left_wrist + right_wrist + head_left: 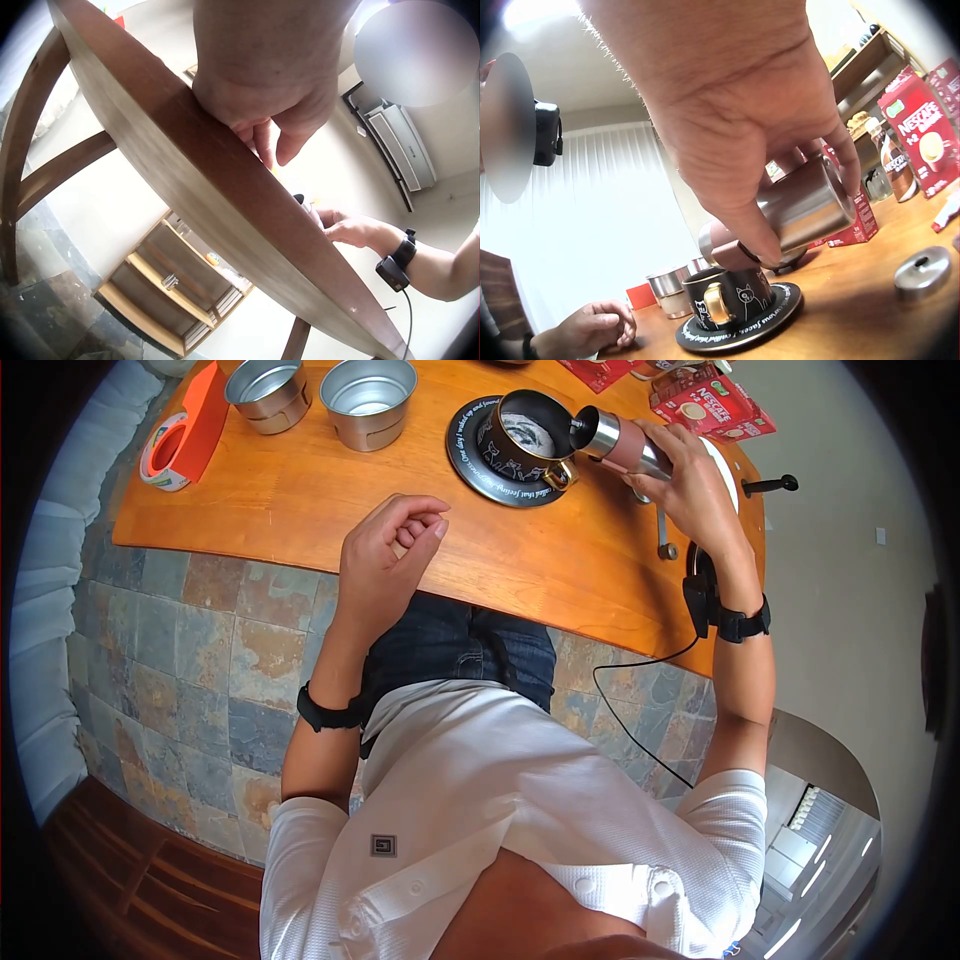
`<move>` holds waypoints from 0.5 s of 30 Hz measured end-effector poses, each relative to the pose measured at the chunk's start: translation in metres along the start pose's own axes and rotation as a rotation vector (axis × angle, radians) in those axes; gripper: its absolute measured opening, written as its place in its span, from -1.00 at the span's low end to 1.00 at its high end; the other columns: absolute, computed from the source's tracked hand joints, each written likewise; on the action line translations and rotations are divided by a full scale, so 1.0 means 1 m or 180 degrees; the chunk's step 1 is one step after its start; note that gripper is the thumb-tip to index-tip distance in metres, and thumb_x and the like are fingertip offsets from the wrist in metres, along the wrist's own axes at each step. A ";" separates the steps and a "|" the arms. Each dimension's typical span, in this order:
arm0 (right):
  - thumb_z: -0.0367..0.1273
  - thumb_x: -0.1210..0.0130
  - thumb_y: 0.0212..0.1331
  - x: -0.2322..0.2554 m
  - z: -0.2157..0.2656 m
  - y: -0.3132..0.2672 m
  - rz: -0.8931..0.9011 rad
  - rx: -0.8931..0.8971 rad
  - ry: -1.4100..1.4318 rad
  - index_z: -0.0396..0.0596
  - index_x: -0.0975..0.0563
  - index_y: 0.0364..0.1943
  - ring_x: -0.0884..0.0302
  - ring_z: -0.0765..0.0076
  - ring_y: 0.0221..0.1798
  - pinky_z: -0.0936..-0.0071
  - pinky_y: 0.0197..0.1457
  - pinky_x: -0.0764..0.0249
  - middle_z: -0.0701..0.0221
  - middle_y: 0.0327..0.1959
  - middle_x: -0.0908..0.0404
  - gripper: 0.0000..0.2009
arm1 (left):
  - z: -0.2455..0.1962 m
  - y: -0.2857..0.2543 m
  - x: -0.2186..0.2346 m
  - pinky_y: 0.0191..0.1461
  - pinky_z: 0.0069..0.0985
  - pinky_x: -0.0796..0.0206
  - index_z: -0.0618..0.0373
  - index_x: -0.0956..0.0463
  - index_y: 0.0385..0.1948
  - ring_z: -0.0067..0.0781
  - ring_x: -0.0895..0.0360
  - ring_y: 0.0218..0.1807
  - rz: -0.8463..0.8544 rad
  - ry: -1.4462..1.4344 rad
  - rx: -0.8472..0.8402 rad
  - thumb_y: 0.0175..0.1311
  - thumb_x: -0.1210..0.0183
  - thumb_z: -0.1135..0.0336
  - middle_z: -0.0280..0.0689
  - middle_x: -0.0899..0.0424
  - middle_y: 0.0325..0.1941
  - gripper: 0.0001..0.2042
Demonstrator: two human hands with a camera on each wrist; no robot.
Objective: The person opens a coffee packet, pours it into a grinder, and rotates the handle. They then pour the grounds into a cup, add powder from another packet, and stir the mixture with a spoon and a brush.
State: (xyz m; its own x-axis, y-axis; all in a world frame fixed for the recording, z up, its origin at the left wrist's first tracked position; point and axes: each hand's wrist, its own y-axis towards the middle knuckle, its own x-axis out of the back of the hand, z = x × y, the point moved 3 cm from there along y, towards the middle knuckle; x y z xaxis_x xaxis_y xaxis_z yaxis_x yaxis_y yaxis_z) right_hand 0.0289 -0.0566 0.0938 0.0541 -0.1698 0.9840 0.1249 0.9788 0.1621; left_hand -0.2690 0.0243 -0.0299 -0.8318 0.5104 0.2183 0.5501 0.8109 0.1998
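My right hand (695, 495) grips a steel cylinder with a pinkish-brown band (628, 448), tilted with its end over the rim of a black cup (512, 463). In the right wrist view, thumb and fingers of that hand (742, 135) wrap round the cylinder (806, 204). White, foamy-looking contents show in the cup, whose gold handle faces the right hand; it stands on a black saucer (468, 450) with white lettering. Near the table's front edge, my left hand (385, 560) hangs loosely curled, holding nothing, left of the saucer.
Two steel cups (270, 398) (367, 405) and an orange tape dispenser (200, 425) stand at the left of the table. Red Nescafe boxes (715, 405) are at the back right. A crank handle (666, 540) lies by the right forearm, and a round steel lid (922, 271) rests on the table.
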 end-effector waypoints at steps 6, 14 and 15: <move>-0.33 -0.41 0.01 0.000 0.000 0.000 0.0048 -0.0009 0.0014 -0.05 -0.54 0.19 -0.57 -0.06 -0.02 0.14 0.05 -0.51 0.17 -0.09 -0.59 -0.43 | 0.001 0.000 0.000 -0.14 -0.70 -0.30 0.26 -0.62 -0.11 -0.70 -0.41 -0.27 -0.0007 -0.0012 -0.0011 0.34 -0.24 0.50 -0.40 -0.62 -0.28 -0.86; -0.33 -0.39 0.03 -0.016 -0.007 -0.005 -0.0190 0.0100 0.0175 -0.15 -0.52 0.14 -0.55 -0.14 -0.02 0.12 0.09 -0.48 0.11 -0.08 -0.60 -0.46 | 0.002 0.000 -0.001 -0.21 -0.63 -0.36 0.25 -0.63 -0.14 -0.61 -0.48 -0.35 -0.0098 -0.0069 -0.0056 0.29 -0.26 0.47 -0.32 -0.64 -0.35 -0.85; -0.33 -0.39 0.03 -0.019 -0.009 -0.006 -0.0277 0.0180 0.0185 -0.16 -0.52 0.13 -0.55 -0.15 -0.01 0.11 0.10 -0.47 0.09 -0.07 -0.60 -0.47 | 0.005 0.000 -0.001 -0.18 -0.64 -0.36 0.26 -0.63 -0.13 -0.63 -0.48 -0.32 -0.0119 -0.0131 -0.0034 0.30 -0.25 0.48 -0.33 -0.65 -0.33 -0.84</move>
State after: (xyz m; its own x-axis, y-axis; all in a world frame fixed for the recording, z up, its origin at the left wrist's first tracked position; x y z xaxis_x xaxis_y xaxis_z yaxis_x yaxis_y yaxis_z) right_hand 0.0365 -0.0600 0.0737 0.1030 -0.2590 0.9604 0.0755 0.9647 0.2521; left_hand -0.2688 0.0253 -0.0347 -0.8540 0.4912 0.1711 0.5190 0.8267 0.2172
